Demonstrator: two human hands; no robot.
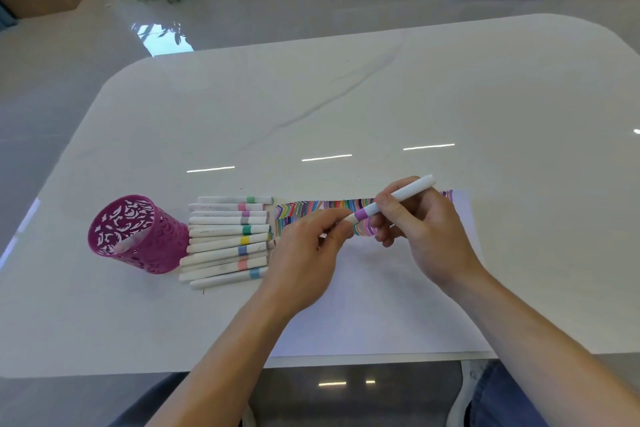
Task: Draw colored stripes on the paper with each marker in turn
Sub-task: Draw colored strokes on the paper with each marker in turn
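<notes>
Head view: the purple-banded marker [393, 199] is held in the air above the striped band [304, 210], slanting from upper right down to lower left, between both hands. The right hand [427, 236] grips the white barrel, fingers curled round it near the coloured band. The left hand [306, 253] pinches the low end with thumb and forefinger, its other fingers curled under. Whether the cap is on or part-way off cannot be told, as the fingertips hide that end. Judged by its look, the marker is light, stiff and smooth plastic, somewhat slippery. It is best held on the barrel just behind the band, with the cap drawn straight along the axis. The paper [381, 308] is thin and could slide or crease on the glossy table [346, 97], so a steadying hand is advisable while drawing. Stripes fill the band along the paper's far edge, and the larger near part of the sheet is unmarked. The paper's near edge lies close to the table's near edge, leaving little margin for the forearms. The row of markers [227, 243] lies just beside the paper's left edge, with the pink pen holder [135, 236] just beside the row, so leftward sweeps are confined. Bare table top shows beyond and to the right of the paper.
</notes>
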